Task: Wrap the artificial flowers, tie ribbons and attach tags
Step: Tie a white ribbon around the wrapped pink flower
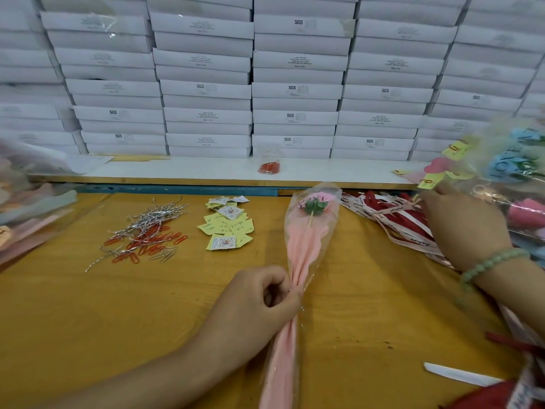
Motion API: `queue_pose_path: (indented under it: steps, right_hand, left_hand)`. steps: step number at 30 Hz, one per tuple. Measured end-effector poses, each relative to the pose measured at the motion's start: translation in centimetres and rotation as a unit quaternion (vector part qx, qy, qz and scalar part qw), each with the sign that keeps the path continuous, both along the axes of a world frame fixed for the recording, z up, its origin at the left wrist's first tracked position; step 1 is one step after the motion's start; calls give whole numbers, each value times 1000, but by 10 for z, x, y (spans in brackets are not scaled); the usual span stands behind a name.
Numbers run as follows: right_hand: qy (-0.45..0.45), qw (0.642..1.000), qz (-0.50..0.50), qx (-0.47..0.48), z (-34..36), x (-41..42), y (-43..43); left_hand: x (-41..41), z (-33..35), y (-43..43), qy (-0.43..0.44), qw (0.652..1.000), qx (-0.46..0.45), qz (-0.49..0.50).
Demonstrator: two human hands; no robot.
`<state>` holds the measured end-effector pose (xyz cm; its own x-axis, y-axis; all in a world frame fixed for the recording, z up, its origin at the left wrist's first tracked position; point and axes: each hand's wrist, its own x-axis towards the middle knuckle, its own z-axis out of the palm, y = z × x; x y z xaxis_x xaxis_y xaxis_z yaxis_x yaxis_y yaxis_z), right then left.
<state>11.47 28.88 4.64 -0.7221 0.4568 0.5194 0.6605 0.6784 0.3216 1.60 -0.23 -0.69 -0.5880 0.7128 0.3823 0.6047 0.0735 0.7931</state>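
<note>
A wrapped artificial flower in pink paper and a clear sleeve lies upright on the wooden table. My left hand grips the gathered wrap at its narrow waist. My right hand reaches into the pile of red and white printed ribbons at the right and pinches a pale ribbon strand. Yellow paper tags lie in a loose heap left of the flower. Silver twist ties and orange paper clips are scattered further left.
Finished wrapped flowers are piled at the far right, wrapping sheets at the far left. A white shelf holds a small bag of orange clips before a wall of stacked white boxes. A white strip lies near right.
</note>
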Motion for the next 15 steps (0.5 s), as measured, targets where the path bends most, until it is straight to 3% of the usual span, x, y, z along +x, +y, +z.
queue_pose_path:
  steps: [4,6,9,15]
  right_hand:
    - [123,976,117,-136,7,-2,-4]
    - [130,951,164,-228,13,-4,-14]
    - [56,919,230,-315,19,-6,-43]
    - [-122,807,327,-477,5,-7,-114]
  left_hand:
    - [0,1,0,-4,1000,3,2]
    - [1,1,0,-3,1000,6,6]
    - [1,2,0,2,1000,18,9]
    - [0,3,0,9,999,48,13]
